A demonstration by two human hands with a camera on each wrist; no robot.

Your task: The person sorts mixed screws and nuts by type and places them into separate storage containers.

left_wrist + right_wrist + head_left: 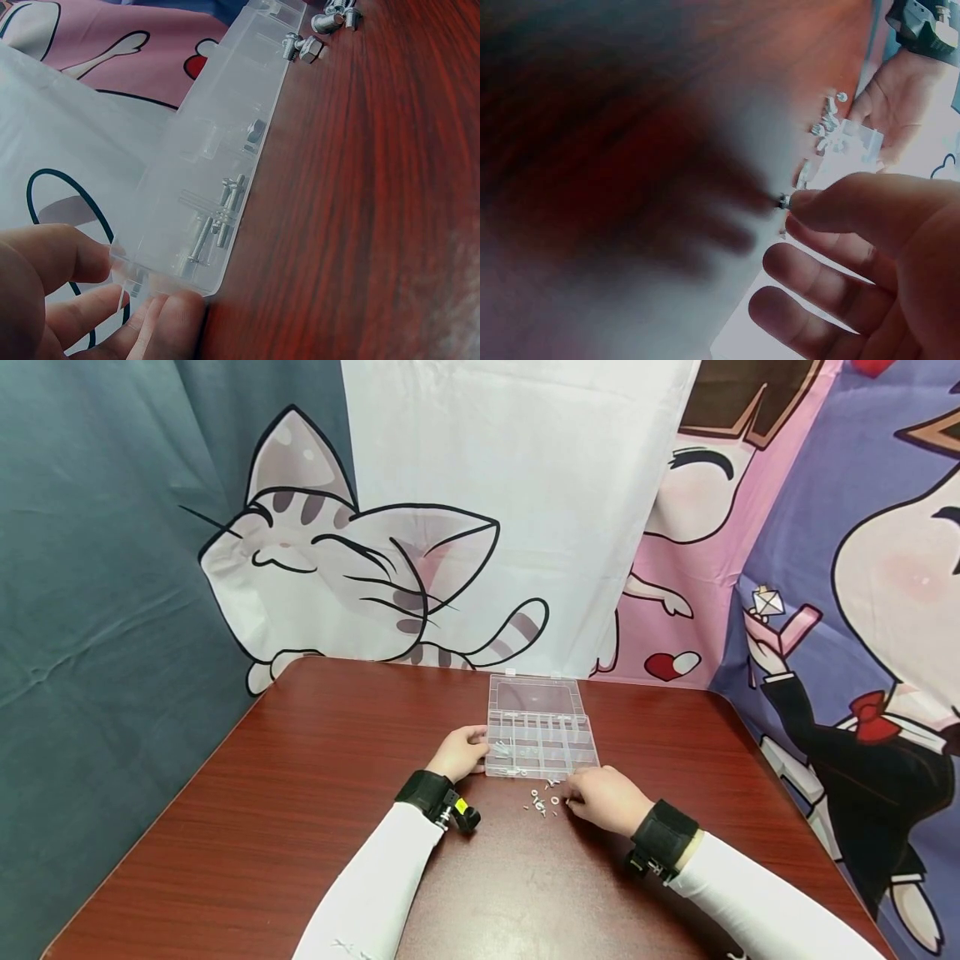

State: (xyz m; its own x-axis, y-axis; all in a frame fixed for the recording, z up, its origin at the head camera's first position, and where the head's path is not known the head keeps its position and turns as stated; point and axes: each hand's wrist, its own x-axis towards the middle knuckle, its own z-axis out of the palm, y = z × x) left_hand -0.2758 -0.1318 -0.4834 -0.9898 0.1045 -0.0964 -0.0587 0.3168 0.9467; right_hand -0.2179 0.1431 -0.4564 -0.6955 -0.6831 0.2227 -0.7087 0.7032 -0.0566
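A clear plastic compartment box [542, 770] lies on the table with its lid [534, 697] folded back. At its left end is my left hand [459, 753]; in the left wrist view the thumb and fingers grip the box's corner. Screws [223, 214] and a nut [256, 130] show through the box wall. By the box's front right corner is my right hand [607, 797]. Its thumb and index finger pinch a small metal screw [783, 201], partly hidden, while the other fingers are loosely bent. Loose screws, nuts and washers [539, 803] lie between the hands.
The brown table [360, 718] extends to both sides and in front of the box. Printed cloth [525, 435] hangs behind the table and along its sides. Each wrist wears a black band [664, 835] with a small camera.
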